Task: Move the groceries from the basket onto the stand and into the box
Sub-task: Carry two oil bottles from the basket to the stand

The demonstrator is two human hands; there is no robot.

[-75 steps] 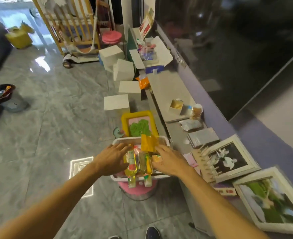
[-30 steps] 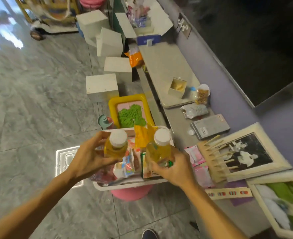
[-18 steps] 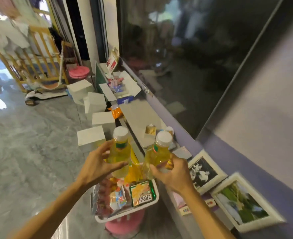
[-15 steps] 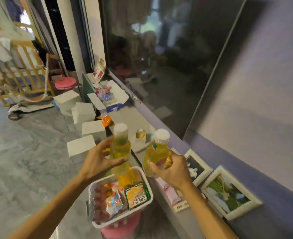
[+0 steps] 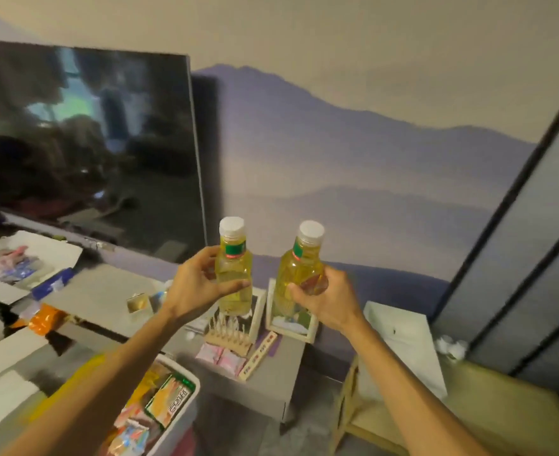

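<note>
I hold two bottles of yellow drink with white caps upright in the air above the low grey stand [image 5: 265, 386]. My left hand [image 5: 196, 287] grips the left bottle [image 5: 232, 274] round its body. My right hand [image 5: 327, 301] grips the right bottle [image 5: 299, 268] near its lower half. Down at the lower left sits the white basket [image 5: 191, 386], still holding snack packets, partly hidden by my left forearm. An open box [image 5: 48, 255] with packets in it lies at the far left on the stand.
A large dark TV screen [image 5: 84, 143] stands at the back left. Two framed pictures [image 5: 291, 317], a wooden rack [image 5: 229, 330] and small pink packets [image 5: 220, 355] lie on the stand below the bottles. A pale wooden table with a white box [image 5: 403, 343] stands at the right.
Both hands lifted a bottle each out of the basket and raised them. My view swung up and to the right, so the basket has slid to the lower left.
</note>
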